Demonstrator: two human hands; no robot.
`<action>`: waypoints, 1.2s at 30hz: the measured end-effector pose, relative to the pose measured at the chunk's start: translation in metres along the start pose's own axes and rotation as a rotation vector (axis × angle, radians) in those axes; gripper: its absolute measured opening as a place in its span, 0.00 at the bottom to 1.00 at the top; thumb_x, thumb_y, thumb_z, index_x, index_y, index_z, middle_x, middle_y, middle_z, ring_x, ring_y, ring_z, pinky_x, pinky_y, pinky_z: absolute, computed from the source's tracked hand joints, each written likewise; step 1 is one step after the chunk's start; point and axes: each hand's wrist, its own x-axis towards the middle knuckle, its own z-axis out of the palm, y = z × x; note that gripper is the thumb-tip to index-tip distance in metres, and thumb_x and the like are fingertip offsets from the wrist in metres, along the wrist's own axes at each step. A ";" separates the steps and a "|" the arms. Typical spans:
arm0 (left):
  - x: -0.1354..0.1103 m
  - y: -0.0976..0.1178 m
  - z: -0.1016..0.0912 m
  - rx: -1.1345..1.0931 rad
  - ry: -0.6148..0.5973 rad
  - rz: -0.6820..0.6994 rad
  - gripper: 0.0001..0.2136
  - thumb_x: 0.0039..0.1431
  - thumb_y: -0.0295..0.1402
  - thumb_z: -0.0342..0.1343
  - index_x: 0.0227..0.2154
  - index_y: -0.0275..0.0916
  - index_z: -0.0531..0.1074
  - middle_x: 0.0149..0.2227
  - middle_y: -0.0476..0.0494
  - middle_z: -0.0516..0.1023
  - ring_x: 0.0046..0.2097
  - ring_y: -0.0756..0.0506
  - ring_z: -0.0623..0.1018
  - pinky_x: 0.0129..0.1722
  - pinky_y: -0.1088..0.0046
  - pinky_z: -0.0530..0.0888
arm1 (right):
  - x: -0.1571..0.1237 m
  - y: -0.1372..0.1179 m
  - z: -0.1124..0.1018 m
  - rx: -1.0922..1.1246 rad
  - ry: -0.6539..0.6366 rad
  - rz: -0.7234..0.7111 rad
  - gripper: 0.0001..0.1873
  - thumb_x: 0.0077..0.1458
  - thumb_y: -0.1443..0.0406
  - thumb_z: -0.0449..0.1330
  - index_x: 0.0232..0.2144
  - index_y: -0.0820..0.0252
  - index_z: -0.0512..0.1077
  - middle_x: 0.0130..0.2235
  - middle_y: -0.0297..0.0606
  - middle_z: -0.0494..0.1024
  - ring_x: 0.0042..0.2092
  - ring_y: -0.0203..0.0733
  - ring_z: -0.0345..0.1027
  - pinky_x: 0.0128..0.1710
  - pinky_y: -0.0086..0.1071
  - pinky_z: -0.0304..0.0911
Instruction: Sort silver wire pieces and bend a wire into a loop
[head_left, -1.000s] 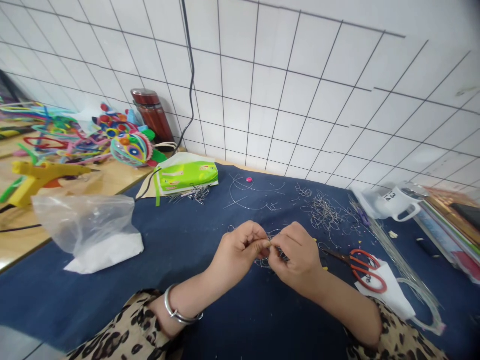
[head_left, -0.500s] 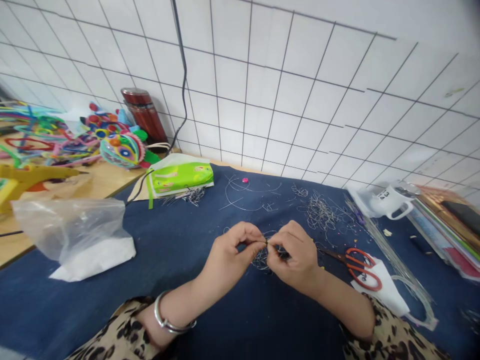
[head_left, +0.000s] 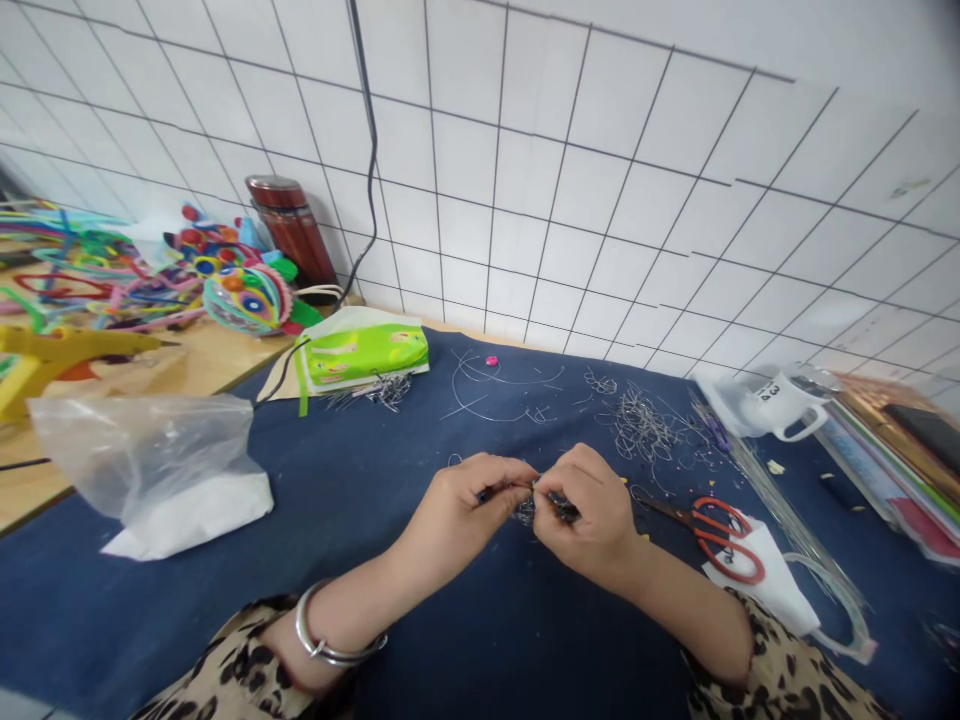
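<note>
Over the middle of the dark blue cloth, my left hand [head_left: 469,505] and my right hand [head_left: 589,510] meet fingertip to fingertip. Both are closed in a pinch on a thin wire [head_left: 534,487], of which only a tiny dark bit shows between the fingers. Behind and below the fingers lies a tangle of silvery wire [head_left: 524,511], mostly hidden by the hands. Scissors with orange-red handles [head_left: 731,540] rest just right of my right hand, partly on a white paper piece [head_left: 780,585].
A green tissue pack [head_left: 367,352] and a clear bag of white material [head_left: 199,515] are on the left. Further wire tangles [head_left: 643,425], a pink bead [head_left: 491,361], a white mug [head_left: 784,405] and straight wires [head_left: 787,530] lie beyond and right. A yellow glue gun [head_left: 45,360] is far left.
My left hand has shifted slightly, its fingers curling closer toward the right fingertips and covering more of the tangle. My right hand stays nearly in place, both still pinching.
</note>
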 end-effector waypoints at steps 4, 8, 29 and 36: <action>-0.001 0.001 0.001 -0.097 -0.008 -0.053 0.06 0.53 0.29 0.55 0.33 0.39 0.75 0.33 0.46 0.76 0.35 0.49 0.74 0.37 0.72 0.71 | 0.002 -0.001 0.000 0.013 -0.016 0.051 0.06 0.45 0.74 0.54 0.22 0.59 0.66 0.25 0.34 0.65 0.30 0.36 0.60 0.30 0.31 0.58; 0.002 -0.002 0.006 -0.430 -0.001 -0.230 0.07 0.52 0.33 0.57 0.34 0.36 0.70 0.28 0.48 0.73 0.28 0.51 0.72 0.27 0.75 0.72 | 0.007 -0.001 -0.001 0.062 -0.037 0.155 0.05 0.44 0.73 0.54 0.22 0.59 0.65 0.24 0.33 0.63 0.27 0.34 0.59 0.27 0.29 0.57; 0.006 -0.005 0.005 -0.471 -0.021 -0.151 0.08 0.52 0.30 0.58 0.32 0.37 0.64 0.27 0.51 0.71 0.28 0.55 0.68 0.28 0.79 0.66 | 0.003 0.007 0.001 -0.006 -0.024 -0.037 0.05 0.45 0.74 0.55 0.23 0.61 0.66 0.25 0.35 0.65 0.30 0.36 0.59 0.30 0.31 0.57; 0.007 -0.008 -0.001 -0.223 0.062 -0.068 0.09 0.50 0.31 0.59 0.36 0.39 0.72 0.32 0.50 0.64 0.28 0.55 0.67 0.28 0.77 0.68 | 0.003 0.006 0.002 -0.011 -0.036 -0.059 0.06 0.46 0.75 0.55 0.23 0.61 0.66 0.25 0.34 0.64 0.30 0.35 0.58 0.29 0.31 0.57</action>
